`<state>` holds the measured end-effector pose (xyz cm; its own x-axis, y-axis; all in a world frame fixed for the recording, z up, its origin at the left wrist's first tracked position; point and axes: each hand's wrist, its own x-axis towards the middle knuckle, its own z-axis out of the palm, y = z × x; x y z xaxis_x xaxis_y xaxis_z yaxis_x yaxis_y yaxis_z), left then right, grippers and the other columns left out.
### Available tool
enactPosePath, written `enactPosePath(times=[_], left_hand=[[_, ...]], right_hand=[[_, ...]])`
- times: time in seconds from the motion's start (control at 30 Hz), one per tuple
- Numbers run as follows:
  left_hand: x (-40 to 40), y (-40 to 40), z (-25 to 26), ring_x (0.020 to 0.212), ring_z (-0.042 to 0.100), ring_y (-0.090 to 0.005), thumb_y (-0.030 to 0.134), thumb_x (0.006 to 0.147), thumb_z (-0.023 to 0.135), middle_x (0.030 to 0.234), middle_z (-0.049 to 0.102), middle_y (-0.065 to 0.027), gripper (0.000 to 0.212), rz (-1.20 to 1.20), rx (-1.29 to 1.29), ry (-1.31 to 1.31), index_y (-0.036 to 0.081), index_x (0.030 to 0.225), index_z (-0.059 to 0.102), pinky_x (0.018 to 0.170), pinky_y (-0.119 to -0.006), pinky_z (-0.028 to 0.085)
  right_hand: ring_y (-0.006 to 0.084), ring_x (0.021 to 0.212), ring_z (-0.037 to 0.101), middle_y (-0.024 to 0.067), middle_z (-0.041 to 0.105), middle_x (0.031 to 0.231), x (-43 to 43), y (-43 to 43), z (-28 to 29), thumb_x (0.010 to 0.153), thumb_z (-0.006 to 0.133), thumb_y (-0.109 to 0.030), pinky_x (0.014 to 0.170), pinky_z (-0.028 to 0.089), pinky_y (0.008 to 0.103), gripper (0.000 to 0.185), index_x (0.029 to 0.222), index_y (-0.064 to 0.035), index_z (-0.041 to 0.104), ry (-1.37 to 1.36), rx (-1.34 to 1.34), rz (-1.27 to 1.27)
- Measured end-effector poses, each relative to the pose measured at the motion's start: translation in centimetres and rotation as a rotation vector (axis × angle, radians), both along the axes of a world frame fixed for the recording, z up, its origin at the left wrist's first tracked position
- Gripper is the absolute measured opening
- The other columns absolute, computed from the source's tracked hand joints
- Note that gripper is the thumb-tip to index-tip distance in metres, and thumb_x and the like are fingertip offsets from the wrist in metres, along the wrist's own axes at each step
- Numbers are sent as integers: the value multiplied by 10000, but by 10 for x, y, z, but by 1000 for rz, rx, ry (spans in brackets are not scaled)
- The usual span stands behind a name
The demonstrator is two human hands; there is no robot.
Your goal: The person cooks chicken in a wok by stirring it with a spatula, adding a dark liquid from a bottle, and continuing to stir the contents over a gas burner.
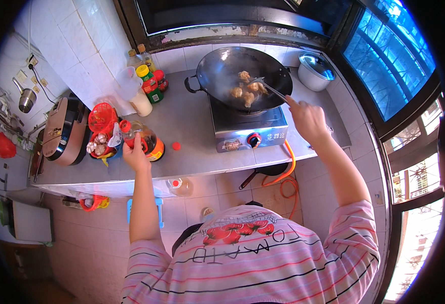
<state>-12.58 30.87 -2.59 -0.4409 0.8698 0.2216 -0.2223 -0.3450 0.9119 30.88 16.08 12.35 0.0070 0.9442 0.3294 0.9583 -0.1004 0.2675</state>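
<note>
My right hand (308,116) grips the handle of a metal spatula (270,88), whose head rests among browned pieces of food (248,98) in a black wok (222,72). Light steam hangs over the wok, which sits on a single-burner gas stove (251,131) with a red-rimmed knob. My left hand (137,152) is around the red handle of a large plastic bottle of dark liquid (152,142), which stands on the counter at the left. A loose red cap (176,146) lies on the counter to the right of that bottle.
Left of the bottle are a red basket (102,117), garlic bulbs (100,144) and a rice cooker (64,131). Several sauce bottles (150,83) stand against the wall. A lidded pot (315,72) is right of the wok. An orange gas hose (291,159) hangs from the stove over the counter edge.
</note>
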Motion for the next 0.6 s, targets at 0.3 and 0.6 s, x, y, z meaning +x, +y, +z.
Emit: enactPosePath(times=[0.3,0.6], left_hand=[[19,9,-10,704,536,-54,104,851,649,825,616,3,128,-41,42,-32,22,935,600,646,-204,430],[-19,9,-43,798,558,-102,168,812,703,930,613,-43,285,86,-94,446,-8,999,579,724,-235,447]], right_hand=[[330,699,623,143,626,761,-4,58,-13,877,519,-209,594,484,439,278,1141,-126,554,164,201,9],[305,678,601,115,608,753,-1,-33,44,842,592,-173,594,474,393,263,1098,-122,624,179,133,64]])
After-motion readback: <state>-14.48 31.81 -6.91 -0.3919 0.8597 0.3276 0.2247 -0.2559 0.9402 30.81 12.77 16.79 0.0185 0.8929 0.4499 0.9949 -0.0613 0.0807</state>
